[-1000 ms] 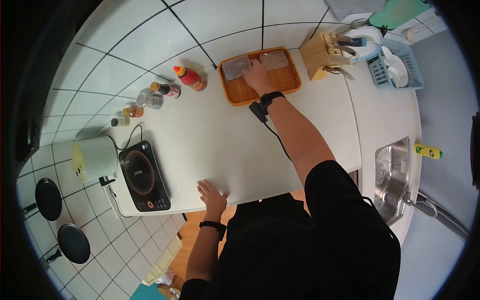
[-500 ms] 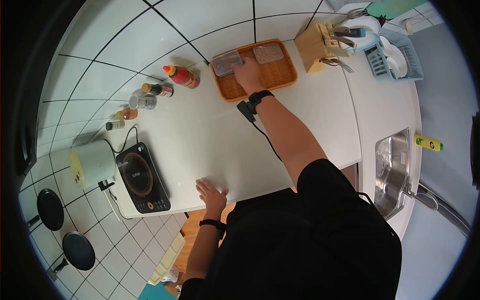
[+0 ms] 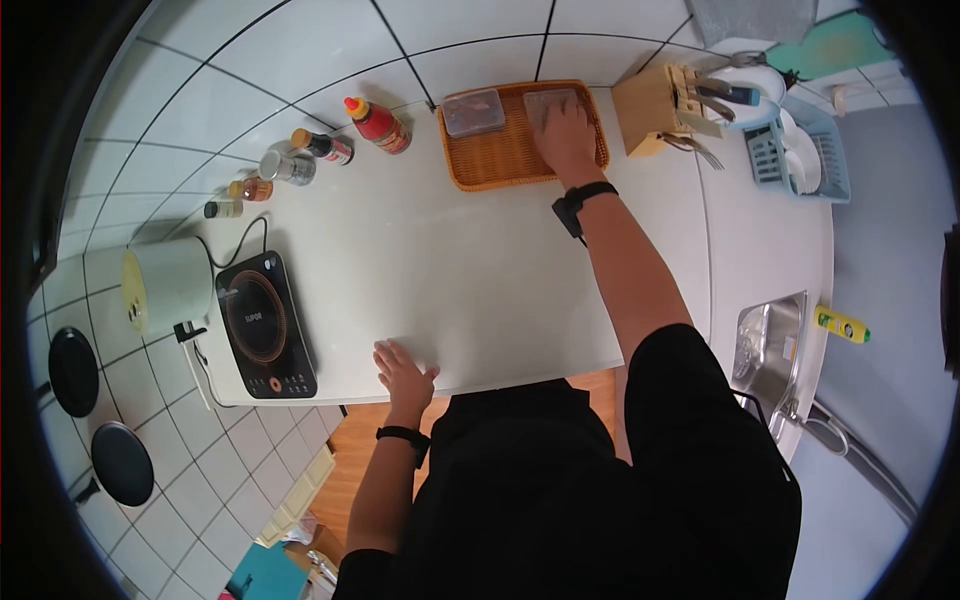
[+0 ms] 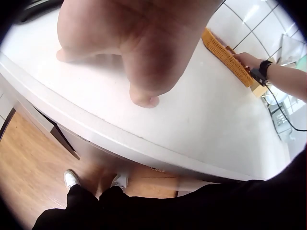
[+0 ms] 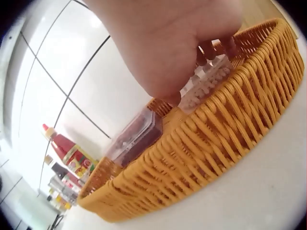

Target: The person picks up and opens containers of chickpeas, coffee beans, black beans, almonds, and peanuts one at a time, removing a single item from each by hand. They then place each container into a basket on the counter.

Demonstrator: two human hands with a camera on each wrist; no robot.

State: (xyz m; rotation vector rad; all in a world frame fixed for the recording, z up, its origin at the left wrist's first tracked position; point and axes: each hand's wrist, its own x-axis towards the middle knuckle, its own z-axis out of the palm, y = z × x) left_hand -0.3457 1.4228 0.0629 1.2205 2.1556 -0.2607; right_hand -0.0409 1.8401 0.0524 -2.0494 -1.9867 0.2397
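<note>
In the head view, a brown wicker basket (image 3: 512,166) sits by the tiled wall, holding two clear plastic boxes. My right hand (image 3: 567,137) reaches into its right half and grips the right-hand plastic box (image 5: 207,86), which has pale bumpy contents. Thumb at one end, fingers bent over the far side, as the right wrist view shows; the palm covers part of this box. The other plastic box (image 3: 474,112), with dark reddish contents in the right wrist view, lies at the basket's left end. My left hand (image 3: 406,384) rests on the countertop near its front edge, fingers spread.
Left of the basket stand a red sauce bottle (image 3: 380,127) and several smaller bottles. An induction cooker (image 3: 262,325) and a white pot (image 3: 172,285) are farther left. A knife block (image 3: 644,110), a blue dish rack (image 3: 768,160) and a sink (image 3: 768,345) lie right.
My right hand has moved from the left plastic box to the right one inside the basket. The left hand stays on the countertop. The head view has shifted slightly.
</note>
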